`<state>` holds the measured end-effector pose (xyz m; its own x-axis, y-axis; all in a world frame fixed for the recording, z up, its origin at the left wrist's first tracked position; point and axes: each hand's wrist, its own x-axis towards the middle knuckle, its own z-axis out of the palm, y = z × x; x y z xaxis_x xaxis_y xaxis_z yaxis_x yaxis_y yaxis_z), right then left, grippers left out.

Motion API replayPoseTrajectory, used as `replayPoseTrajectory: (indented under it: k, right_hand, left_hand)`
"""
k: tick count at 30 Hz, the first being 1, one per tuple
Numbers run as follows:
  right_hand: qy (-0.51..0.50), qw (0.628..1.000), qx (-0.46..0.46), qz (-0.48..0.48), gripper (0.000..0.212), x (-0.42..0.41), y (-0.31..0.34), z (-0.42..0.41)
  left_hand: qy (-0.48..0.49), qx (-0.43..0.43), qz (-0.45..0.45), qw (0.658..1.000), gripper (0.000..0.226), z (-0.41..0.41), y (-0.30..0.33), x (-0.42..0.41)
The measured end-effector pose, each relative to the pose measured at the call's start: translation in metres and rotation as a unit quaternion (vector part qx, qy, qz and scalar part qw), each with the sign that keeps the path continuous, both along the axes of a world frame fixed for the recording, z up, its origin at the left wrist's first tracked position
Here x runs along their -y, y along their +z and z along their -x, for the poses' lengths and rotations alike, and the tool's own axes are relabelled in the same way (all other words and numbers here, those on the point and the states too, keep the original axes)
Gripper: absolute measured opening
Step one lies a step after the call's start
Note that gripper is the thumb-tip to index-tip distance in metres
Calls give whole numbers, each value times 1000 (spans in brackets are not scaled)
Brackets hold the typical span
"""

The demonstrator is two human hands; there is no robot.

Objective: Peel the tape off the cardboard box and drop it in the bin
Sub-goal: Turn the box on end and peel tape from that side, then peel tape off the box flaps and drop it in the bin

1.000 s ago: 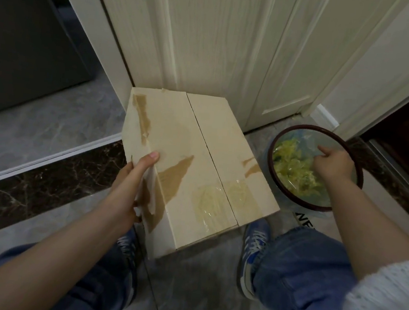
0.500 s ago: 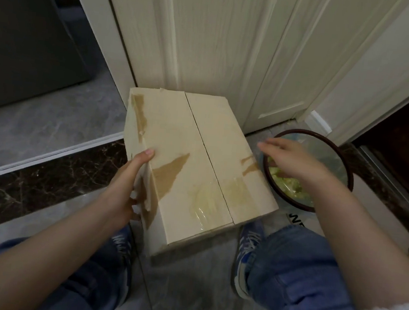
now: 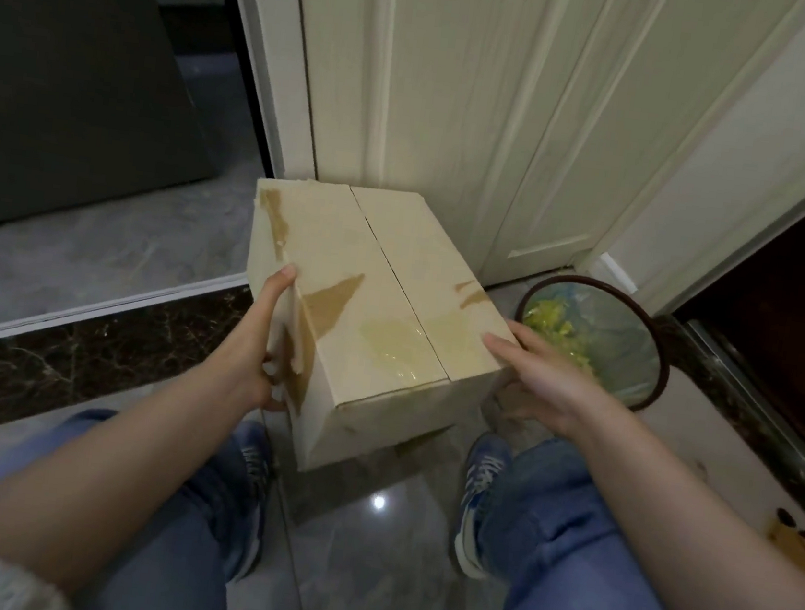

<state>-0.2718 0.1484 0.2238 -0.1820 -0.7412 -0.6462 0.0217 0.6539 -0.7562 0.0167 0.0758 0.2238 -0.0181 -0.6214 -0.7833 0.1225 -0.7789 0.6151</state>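
Now left hand (image 3: 256,338) flat against the cardboard box (image 3: 374,311), right hand (image 3: 540,375) fingers straight on its corner.

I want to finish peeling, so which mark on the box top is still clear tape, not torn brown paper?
The glossy patch of clear tape straddling the flap seam near the front edge; the others are dull brown tears.
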Motion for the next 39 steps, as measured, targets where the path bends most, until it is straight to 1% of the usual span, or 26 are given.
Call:
replayPoseTrajectory:
  k: [1,2,5,8,10,11,14,17,20,23,26,28,32,36,39]
  right_hand:
    - [-18,1000,8,15,49,-4,1,-3]
    - [-35,999,27,26,53,-7,0,-6]
    - [-90,993,63,50,53,-16,3,-14]
    - [-130,985,88,67,40,-23,9,-18]
    - [-149,981,107,67,29,-27,15,-19]
    - [-154,979,113,67,28,-30,17,-19]
    - [-157,979,108,71,39,-37,24,-18]
    - [-156,982,75,73,46,-41,29,-18]
    - [-150,984,47,88,50,-42,33,-17]
    - [-151,982,47,108,49,-44,35,-17]
    - [-161,978,50,122,53,-46,32,-20]
    - [-169,976,54,128,55,-46,30,-24]
    - [-177,974,49,131,55,-43,30,-29]
    - [-163,978,31,129,51,-41,30,-29]
    - [-166,977,36,130,51,-42,29,-27]
  left_hand:
    - [5,1,8,1000,93,-1,4,-4]
    - [12,-2,21,1000,90,-2,7,-6]
    - [38,-36,61,997,66,0,17,-15]
    - [81,-44,87,992,71,-6,20,-24]
    - [107,-44,104,988,65,-12,20,-26]
    - [106,-46,108,987,62,-13,20,-28]
    - [65,-34,93,993,71,-14,16,-33]
    - [-11,-14,51,999,84,-15,9,-37]
    - [-49,-15,28,998,94,-14,7,-39]
    - [-41,-29,41,998,90,-11,6,-39]
    - [-23,-44,63,997,76,-9,7,-40]
    - [-20,-47,66,996,72,-9,10,-42]
    - [-25,-20,66,997,79,-12,13,-43]
    - [-20,-36,69,997,77,-14,15,-46]
    - [-34,-26,75,996,85,-14,19,-50]
